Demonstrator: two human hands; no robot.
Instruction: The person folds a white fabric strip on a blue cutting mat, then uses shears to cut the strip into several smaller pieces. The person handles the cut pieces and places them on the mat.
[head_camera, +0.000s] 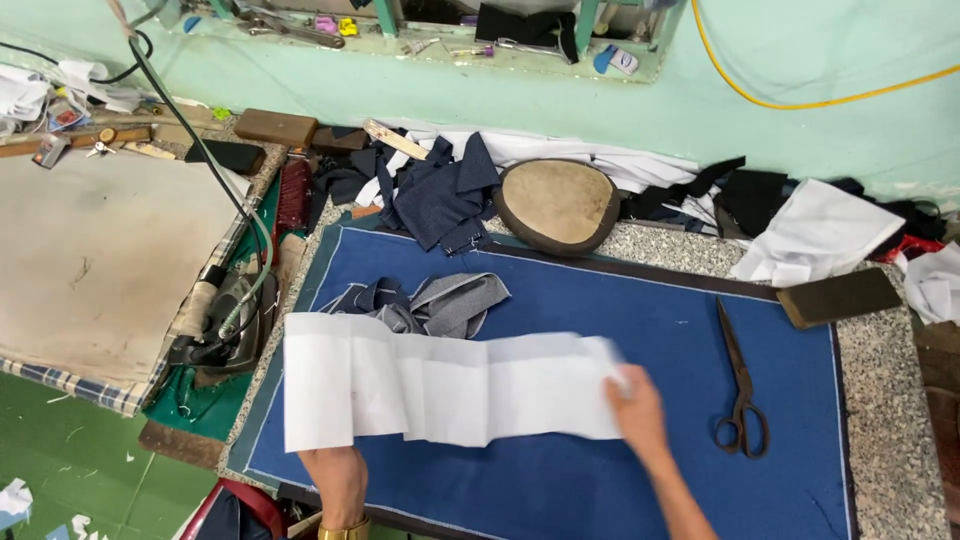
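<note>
A long white creased fabric strip (440, 385) lies flat across a blue cloth-covered work surface (640, 320). My left hand (338, 475) reaches under the strip's near left edge, its fingers hidden beneath the fabric. At the strip's right end my right hand (634, 405) presses on or grips the edge; the fingers look slightly blurred. Just behind the strip lies a bundle of grey and navy fabric pieces (430, 303).
Black scissors (738, 385) lie right of the strip. A steam iron (225, 325) with hose sits at the left by a padded pressing board (100, 260). An oval tailor's ham (556, 205), navy cloth pile (440, 195), white cloths (815, 235) and a dark block (838, 297) line the back.
</note>
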